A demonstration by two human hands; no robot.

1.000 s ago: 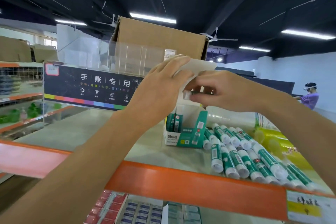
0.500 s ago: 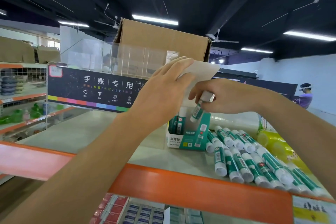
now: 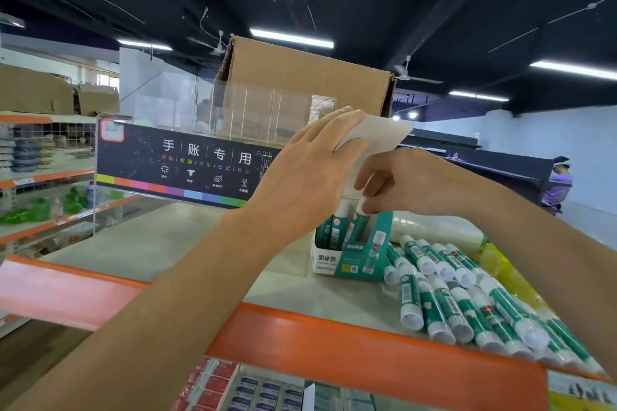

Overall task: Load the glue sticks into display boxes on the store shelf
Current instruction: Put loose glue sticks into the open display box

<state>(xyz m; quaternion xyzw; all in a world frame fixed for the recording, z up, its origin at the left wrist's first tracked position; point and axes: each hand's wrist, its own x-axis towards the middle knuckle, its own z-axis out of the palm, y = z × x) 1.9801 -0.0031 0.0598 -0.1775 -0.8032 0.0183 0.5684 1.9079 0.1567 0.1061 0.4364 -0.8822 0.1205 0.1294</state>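
A green and white display box stands on the shelf, with three glue sticks upright inside. My left hand lies with straight fingers against the box's raised white lid flap and holds it back. My right hand pinches the white cap of a glue stick that stands tilted in the box. Several loose green and white glue sticks lie in a pile on the shelf to the right of the box.
A black sign with coloured stripes and clear acrylic dividers stand behind the box, in front of a brown carton. The orange shelf edge runs along the front. Yellow packs lie at the right. A person stands far right.
My right hand has come down from the lid's height and lowered the glue stick into the box. My left hand has stayed on the flap.
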